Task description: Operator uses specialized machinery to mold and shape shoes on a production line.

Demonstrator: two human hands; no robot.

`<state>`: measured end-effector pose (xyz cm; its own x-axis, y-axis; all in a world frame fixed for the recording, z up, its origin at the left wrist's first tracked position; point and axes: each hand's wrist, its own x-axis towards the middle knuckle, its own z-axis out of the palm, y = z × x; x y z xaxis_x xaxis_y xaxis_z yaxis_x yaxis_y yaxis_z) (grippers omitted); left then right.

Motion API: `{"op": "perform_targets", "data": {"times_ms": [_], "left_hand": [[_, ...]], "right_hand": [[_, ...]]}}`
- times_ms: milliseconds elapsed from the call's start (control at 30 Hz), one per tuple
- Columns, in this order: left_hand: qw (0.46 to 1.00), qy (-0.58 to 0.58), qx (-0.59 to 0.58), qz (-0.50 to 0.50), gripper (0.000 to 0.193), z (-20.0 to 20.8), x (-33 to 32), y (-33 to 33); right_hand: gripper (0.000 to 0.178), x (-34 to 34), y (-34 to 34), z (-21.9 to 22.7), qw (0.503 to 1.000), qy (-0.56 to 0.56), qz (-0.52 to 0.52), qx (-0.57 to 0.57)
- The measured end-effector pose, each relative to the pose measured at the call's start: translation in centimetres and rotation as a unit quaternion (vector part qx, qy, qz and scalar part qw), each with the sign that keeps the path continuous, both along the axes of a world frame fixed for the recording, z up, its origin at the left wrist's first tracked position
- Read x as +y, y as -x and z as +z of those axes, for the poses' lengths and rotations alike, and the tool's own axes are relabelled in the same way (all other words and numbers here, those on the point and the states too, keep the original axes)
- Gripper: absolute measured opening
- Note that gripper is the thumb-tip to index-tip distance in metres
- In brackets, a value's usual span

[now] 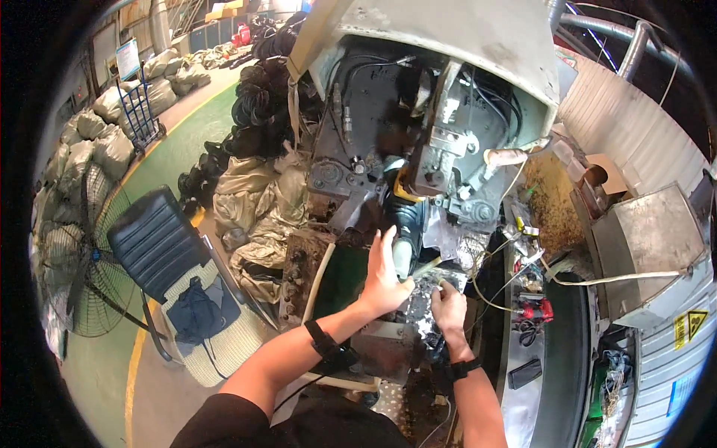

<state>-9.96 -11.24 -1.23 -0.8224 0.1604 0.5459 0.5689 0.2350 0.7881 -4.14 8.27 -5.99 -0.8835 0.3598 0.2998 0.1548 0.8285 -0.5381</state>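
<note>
Sacks [114, 151] bulge, contents hidden — left hand [383, 281] spread.

The left grip [384, 285] is spread, the right grip [449, 308] curled.

Pale greenish white is shown by the cylinder [402, 258], bright yellow by the ring [404, 188] above it. The hood [455, 33] is coloured light grey. Both wristbands [321, 338] are black. The floor [187, 142] is painted green, edged by a yellow line [137, 358]. A cream woven pattern is borne by the seat cover [237, 349], dark blue by the cloth [198, 310].
</note>
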Motion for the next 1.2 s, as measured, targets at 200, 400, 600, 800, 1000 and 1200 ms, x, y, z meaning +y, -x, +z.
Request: {"op": "perform_targets", "data": {"times_ms": [200, 400, 600, 800, 1000, 1200], "left_hand": [[0.999, 0.015, -0.034, 0.013, 0.105, 0.1, -0.5, -0.5], [1.000, 0.001, -0.018, -0.010, 0.104, -0.4, -0.3, -0.3], [0.999, -0.029, -0.024, -0.030, 0.102, -0.7, -0.5, 0.0], [0.999, -0.023, -0.037, -0.026, 0.101, -0.3, -0.7, -0.1], [0.999, -0.026, -0.031, -0.027, 0.102, -0.4, -0.5, 0.0], [0.999, -0.017, -0.020, -0.023, 0.103, -0.3, -0.7, -0.1]], "right_hand": [[0.023, -0.3, -0.6, -0.1, 0.997, 0.076, 0.010, 0.017], [0.027, 0.4, -0.5, 0.3, 0.992, 0.106, 0.036, 0.051], [0.026, 0.1, -0.7, 0.5, 0.993, 0.080, 0.025, 0.084], [0.025, 0.0, -0.7, 1.0, 0.994, 0.097, 0.019, 0.052], [0.025, 0.3, -0.5, 0.4, 0.991, 0.124, 0.016, 0.050], [0.026, 0.4, -0.5, 0.1, 0.990, 0.127, 0.021, 0.052]]}}
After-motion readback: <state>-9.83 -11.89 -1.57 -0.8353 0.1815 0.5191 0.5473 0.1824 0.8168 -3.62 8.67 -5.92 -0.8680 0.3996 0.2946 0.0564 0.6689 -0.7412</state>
